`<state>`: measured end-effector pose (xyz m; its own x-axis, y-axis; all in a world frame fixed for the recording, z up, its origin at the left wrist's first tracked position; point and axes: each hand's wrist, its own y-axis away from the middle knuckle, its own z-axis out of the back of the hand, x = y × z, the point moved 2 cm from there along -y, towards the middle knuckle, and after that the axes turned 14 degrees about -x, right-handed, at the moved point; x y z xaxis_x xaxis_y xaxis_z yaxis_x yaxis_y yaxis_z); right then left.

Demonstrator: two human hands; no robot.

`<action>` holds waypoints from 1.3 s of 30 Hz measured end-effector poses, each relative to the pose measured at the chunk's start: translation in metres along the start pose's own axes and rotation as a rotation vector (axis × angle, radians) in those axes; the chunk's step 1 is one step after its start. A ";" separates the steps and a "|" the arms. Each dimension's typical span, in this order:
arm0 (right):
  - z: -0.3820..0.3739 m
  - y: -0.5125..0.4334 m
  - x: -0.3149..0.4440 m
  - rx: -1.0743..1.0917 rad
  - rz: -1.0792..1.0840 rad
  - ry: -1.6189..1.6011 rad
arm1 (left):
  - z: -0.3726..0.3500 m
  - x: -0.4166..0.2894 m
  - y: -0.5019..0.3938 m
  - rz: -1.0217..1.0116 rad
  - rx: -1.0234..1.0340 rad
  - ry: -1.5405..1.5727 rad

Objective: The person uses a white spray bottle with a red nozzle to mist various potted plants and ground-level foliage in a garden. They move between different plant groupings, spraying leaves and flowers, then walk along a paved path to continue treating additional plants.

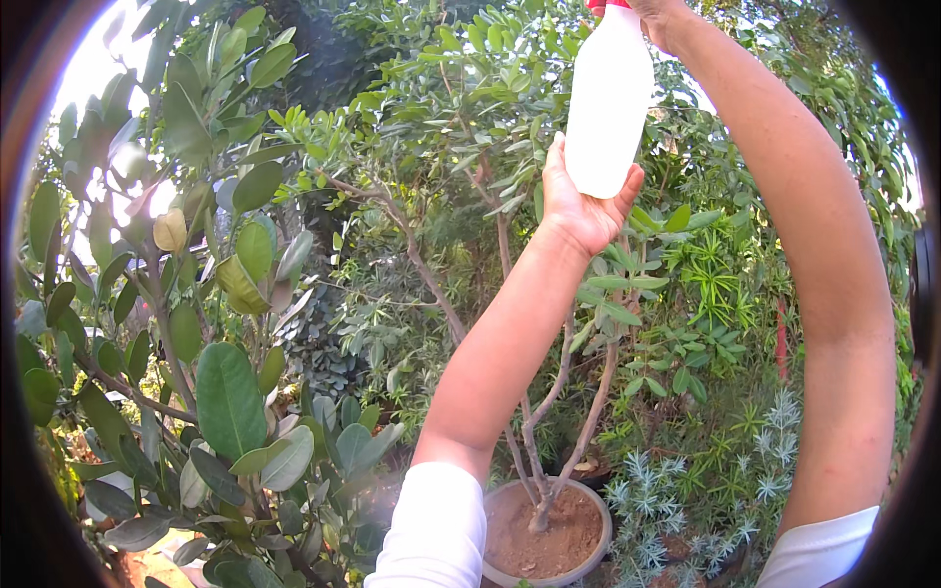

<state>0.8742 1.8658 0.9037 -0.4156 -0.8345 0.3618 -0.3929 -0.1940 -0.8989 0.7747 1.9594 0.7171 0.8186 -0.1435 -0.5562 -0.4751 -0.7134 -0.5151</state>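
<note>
A white plastic bottle (609,103) with a red top (612,4) is held up high, slightly tilted, near the top of the view. My left hand (588,209) supports it from below, with the bottle's base resting in the palm and the fingers and thumb on either side. At the red top is my right hand (654,18), its arm reaching up along the right side; the picture's upper edge cuts off part of this hand. Leafy branches stand behind the bottle.
A potted shrub (540,518) with several thin stems grows below my raised arms. Broad-leaved branches (228,400) fill the left side close by. Silvery-leaved plants (650,507) and dense green foliage (706,294) stand at the right.
</note>
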 end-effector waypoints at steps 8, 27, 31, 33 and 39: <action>-0.034 -0.022 -0.021 -0.110 0.080 0.146 | 0.017 0.000 -0.020 0.431 0.095 0.067; -0.051 -0.026 -0.032 -0.268 0.239 0.416 | 0.022 0.006 -0.018 0.377 -0.011 -0.075; -0.053 -0.025 -0.033 -0.171 0.250 0.445 | 0.025 0.008 -0.014 0.310 -0.033 -0.088; -0.055 -0.016 -0.032 -0.189 0.256 0.439 | 0.028 0.011 -0.006 0.269 -0.068 -0.103; -0.094 0.031 -0.039 0.170 -0.006 -0.009 | 0.041 0.025 0.043 0.227 -0.190 0.020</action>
<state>0.8009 1.9413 0.8853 -0.4063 -0.8375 0.3654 -0.2505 -0.2824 -0.9260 0.7615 1.9537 0.6545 0.7054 -0.3265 -0.6292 -0.5793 -0.7771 -0.2461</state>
